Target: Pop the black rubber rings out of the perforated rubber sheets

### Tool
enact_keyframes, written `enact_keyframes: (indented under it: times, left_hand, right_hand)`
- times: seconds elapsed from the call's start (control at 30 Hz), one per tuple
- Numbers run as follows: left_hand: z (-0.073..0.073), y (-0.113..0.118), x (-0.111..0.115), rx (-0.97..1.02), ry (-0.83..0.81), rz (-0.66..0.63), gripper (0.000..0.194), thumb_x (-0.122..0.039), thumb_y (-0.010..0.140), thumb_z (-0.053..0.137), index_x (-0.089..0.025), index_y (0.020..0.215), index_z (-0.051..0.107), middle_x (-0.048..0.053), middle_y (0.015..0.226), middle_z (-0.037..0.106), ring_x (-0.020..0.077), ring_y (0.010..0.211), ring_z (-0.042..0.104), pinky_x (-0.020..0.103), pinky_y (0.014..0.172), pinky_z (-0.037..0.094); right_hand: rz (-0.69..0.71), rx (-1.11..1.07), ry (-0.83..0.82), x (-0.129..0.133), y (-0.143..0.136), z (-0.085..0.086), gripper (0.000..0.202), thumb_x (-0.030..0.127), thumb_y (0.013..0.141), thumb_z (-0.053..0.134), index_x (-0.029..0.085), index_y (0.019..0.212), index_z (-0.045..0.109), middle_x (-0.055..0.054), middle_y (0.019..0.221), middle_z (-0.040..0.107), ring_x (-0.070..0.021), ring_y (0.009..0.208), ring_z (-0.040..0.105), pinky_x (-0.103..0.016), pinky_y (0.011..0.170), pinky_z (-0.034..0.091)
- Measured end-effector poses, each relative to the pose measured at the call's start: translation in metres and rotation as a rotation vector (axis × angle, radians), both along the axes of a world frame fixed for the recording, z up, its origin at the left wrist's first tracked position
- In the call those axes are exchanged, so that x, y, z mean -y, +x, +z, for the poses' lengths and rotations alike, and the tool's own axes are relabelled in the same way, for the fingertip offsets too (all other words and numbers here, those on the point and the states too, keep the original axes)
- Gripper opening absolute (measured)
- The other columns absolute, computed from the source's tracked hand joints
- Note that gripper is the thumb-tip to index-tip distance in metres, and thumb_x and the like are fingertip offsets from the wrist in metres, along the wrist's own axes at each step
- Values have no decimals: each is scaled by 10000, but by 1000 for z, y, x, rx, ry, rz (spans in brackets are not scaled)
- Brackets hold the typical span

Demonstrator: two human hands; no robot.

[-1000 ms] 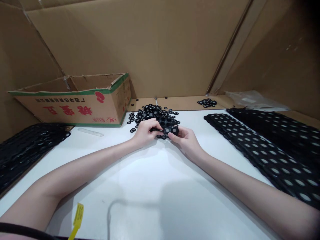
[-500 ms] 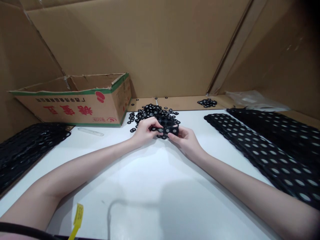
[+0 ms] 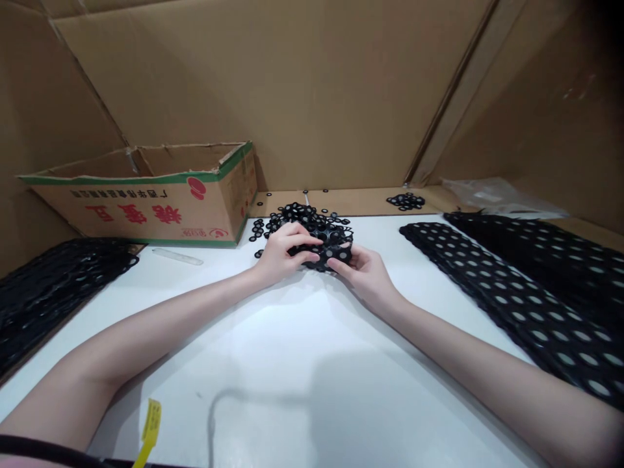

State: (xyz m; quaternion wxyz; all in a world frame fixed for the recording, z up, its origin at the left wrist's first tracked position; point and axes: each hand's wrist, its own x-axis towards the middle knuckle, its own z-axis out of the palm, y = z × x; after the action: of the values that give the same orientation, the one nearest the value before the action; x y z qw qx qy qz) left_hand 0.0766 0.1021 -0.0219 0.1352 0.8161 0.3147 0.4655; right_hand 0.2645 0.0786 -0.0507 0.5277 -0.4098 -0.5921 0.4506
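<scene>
Two hands meet over a black sheet (image 3: 344, 255) spotted with pale rounds, to the right of the box (image 3: 160, 214) and slightly nearer us than its front edge. Our right hand (image 3: 369, 273), the farther from the box, holds the sheet, thumb on the near face and the other fingers mostly hidden behind it. Our left hand (image 3: 279, 255), the closer to the box, has forefinger and thumb parted, black material between them; we cannot tell whether they grip it.

Loose rings (image 3: 293, 213) lie heaped just right of the box, behind the hands. More spotted sheets (image 3: 482, 273) lie on the bench (image 3: 273, 370), well to the right of the box.

We judge the sheet light and pliable (the held part seems to curve), perhaps slick on its dark face and weakest at the narrow strips between rounds. A flat pinch along its border, one hand at the end nearer the box and one at the far end, should serve best.
</scene>
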Motion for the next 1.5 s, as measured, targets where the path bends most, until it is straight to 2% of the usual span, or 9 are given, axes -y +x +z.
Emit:
enact_keyframes:
  times: [0.1,0.3,0.47,0.57,0.67,0.9,1.23,1.4,1.5]
  left_hand:
    - [1,0,-4,73,-131,-12,46,-233,727,728,-190,713,732,18,662,637,154,679,546,293,674,420]
    - [-3,3,-20,457,-537,-32,156,-276,609,749,-147,617,663,-10,595,614,105,553,503,234,554,378]
    - [10,-5,-41,683,-529,44,179,-281,631,739,-150,642,619,-14,625,607,105,598,542,231,594,409]
    - [24,-20,-51,746,-403,95,185,-319,680,731,-164,717,636,-3,686,628,111,630,568,232,607,425]
    - [26,-27,-52,584,-308,79,174,-321,707,720,-166,783,697,22,763,674,126,679,583,240,632,434]
    - [1,-20,-41,136,-180,283,155,-159,775,633,-165,875,751,21,743,648,126,649,540,244,613,399]
    - [7,-14,-12,96,72,192,255,-183,930,443,-172,1073,655,65,971,596,163,877,568,278,781,454]
    - [4,3,10,-193,305,-21,325,-367,904,545,-197,1174,607,97,1081,579,219,1020,525,353,904,410]
    - [-3,9,12,-295,291,-44,403,-418,873,579,-205,1216,584,99,1072,596,234,989,529,370,873,403]
  right_hand:
    - [0,44,4,2,-1,4,265,372,642,746,174,729,592,-8,702,605,-162,669,552,-287,620,453]
    - [5,6,-6,4,-7,10,252,352,644,739,177,709,569,-5,698,584,-160,657,552,-299,627,464]
    - [-14,-22,-36,4,-8,7,293,335,590,756,191,663,510,18,647,534,-145,629,522,-285,599,449]
    - [-28,3,-38,4,-7,4,308,327,574,768,190,648,502,29,617,505,-131,605,492,-270,573,423]
    - [-11,-1,-5,2,-5,1,300,362,607,765,180,672,535,16,655,538,-131,627,505,-273,595,433]
    - [-1,-84,-39,0,-2,-2,325,411,639,773,171,762,591,-11,754,608,-153,701,568,-304,683,495]
    - [27,-91,-42,1,-3,0,296,389,651,767,174,753,590,-12,761,603,-150,699,565,-296,661,494]
    - [58,-31,-25,4,-4,6,313,407,657,752,162,807,628,-15,743,629,-156,679,569,-286,634,470]
    - [94,5,-35,7,-3,10,337,439,663,739,157,819,639,-22,722,644,-161,651,568,-286,604,463]
